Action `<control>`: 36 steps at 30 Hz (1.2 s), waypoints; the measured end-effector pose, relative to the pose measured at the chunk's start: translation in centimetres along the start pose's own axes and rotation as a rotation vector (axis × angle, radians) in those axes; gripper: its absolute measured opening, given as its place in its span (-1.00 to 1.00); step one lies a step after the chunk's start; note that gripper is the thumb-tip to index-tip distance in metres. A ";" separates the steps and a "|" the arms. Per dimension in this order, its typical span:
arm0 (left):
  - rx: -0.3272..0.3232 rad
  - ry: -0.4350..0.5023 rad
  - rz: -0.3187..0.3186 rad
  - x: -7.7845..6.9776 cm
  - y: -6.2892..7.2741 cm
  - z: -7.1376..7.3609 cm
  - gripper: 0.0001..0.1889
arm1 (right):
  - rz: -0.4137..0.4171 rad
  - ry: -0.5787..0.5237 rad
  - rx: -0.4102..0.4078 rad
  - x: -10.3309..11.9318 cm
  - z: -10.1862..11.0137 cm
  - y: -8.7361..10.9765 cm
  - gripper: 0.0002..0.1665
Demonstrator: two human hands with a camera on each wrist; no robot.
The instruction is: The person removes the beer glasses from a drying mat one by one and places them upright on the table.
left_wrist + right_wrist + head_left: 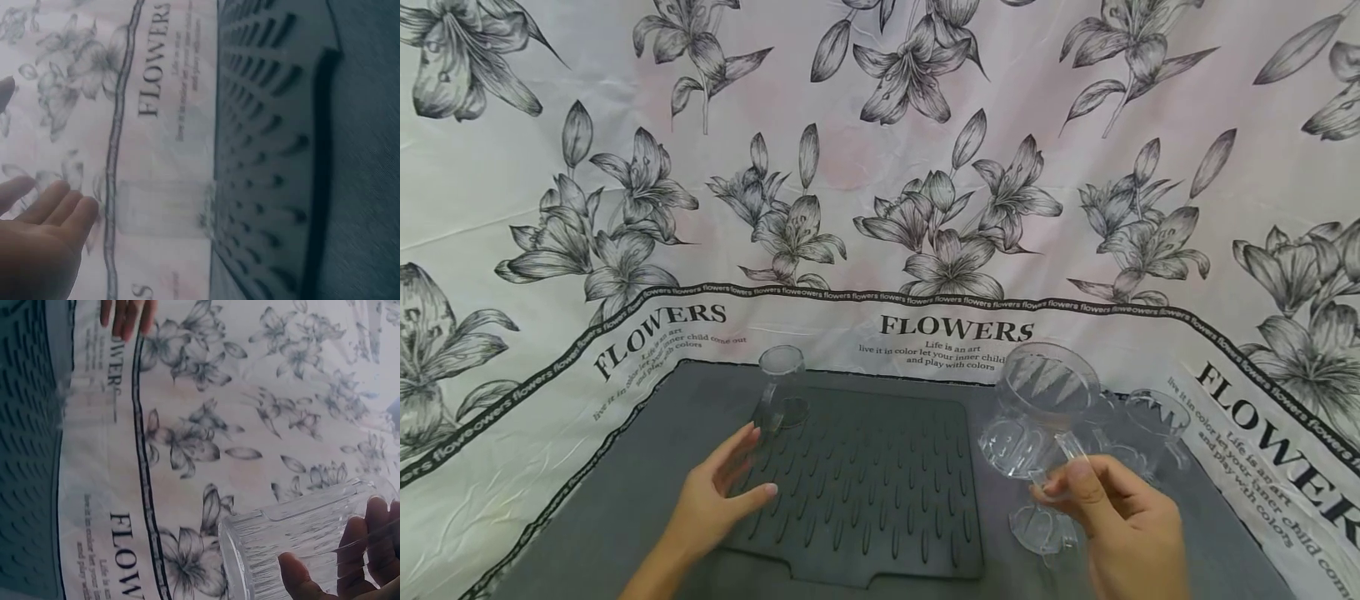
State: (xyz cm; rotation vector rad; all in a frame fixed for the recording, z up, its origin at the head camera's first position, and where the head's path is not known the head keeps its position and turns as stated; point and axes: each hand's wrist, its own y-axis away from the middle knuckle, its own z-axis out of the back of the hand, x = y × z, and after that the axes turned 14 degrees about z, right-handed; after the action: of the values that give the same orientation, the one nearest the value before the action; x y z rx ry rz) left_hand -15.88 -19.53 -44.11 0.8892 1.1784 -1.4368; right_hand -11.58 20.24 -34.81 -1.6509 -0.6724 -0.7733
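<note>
My right hand (1123, 517) grips the handle of a clear ribbed pitcher (1047, 387), raised at the right of the head view. In the right wrist view the pitcher (275, 537) lies across the lower right, fingers around its handle. My left hand (707, 496), fingers spread and holding nothing, hovers over the left edge of a dark ridged drying mat (872, 492). Just beyond its fingertips, a clear straight-sided glass (782, 387) stands at the mat's far left corner. The left wrist view shows this glass (165, 209) blurred, apart from the fingers.
More clear glassware stands on the grey table (640, 483) right of the mat: a cup (1157, 417) at the back and another clear piece (1043, 531) near the right hand. Pitcher and glassware overlap in the head view. A flower-printed cloth (820, 317) rises behind and along both sides.
</note>
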 end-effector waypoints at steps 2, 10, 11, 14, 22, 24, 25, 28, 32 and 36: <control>-0.030 -0.031 0.008 0.5 0.3 0.4 -0.19 | 0.021 -0.013 -0.046 -0.1 0.5 -0.1 -0.73; -0.097 -0.089 0.076 2.2 0.9 1.5 -0.19 | 0.052 0.002 -0.155 -0.6 2.6 -0.5 -0.72; -0.105 -0.092 0.083 2.3 1.0 1.6 -0.19 | 0.047 0.012 -0.167 -0.7 2.9 -0.6 -0.72; -0.124 -0.101 0.114 2.8 1.3 1.9 -0.18 | 0.068 -0.036 -0.185 -1.1 3.7 -0.6 -0.74; -0.126 -0.126 0.254 3.8 1.8 2.6 -0.11 | 0.098 -0.078 -0.279 -2.0 5.3 -0.8 -0.76; -0.131 -0.137 0.271 4.2 1.9 2.7 -0.11 | 0.073 -0.021 -0.325 -2.1 5.6 -0.9 -0.75; -0.135 -0.142 0.276 4.4 2.0 2.8 -0.11 | 0.060 0.003 -0.343 -2.2 5.7 -0.9 -0.74; -0.148 -0.165 0.286 5.2 2.1 2.9 -0.10 | 0.043 0.036 -0.383 -2.5 6.0 -1.0 -0.72; -0.167 -0.174 0.303 6.0 2.3 3.1 -0.09 | 0.027 0.009 -0.427 -2.9 6.6 -0.9 -0.70; -0.162 -0.180 0.326 6.5 2.4 3.3 -0.08 | -0.030 0.052 -0.472 -3.3 7.3 -0.7 -0.66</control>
State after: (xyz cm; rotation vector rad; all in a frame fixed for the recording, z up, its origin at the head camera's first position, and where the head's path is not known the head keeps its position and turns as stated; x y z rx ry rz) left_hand -14.57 -24.35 -50.00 0.7803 0.9506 -1.1158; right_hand -13.15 27.46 -38.02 -2.0392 -0.5011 -1.0510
